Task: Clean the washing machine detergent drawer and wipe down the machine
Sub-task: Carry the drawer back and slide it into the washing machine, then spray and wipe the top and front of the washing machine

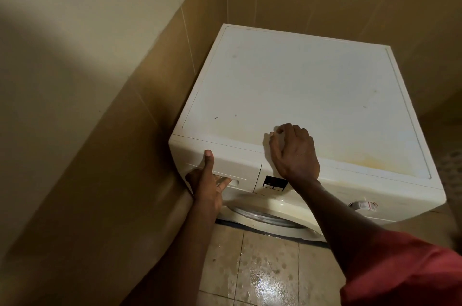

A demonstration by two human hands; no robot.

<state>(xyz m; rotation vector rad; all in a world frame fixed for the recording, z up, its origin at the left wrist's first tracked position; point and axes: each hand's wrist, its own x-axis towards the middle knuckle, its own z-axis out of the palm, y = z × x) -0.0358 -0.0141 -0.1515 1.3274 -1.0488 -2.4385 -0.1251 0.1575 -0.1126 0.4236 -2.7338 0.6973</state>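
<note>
Atop the yellow-stained white washing machine [300,86], right hand [295,153] rests loose, empty; left hand [207,185] grips the closed detergent drawer [235,163].

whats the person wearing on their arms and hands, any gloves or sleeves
No gloves: left hand and right hand are bare, with no ring, watch or bracelet showing. The left forearm and right forearm are uncovered. A red fabric sleeve covers the right upper arm; no sleeve shows on the left arm.
</note>
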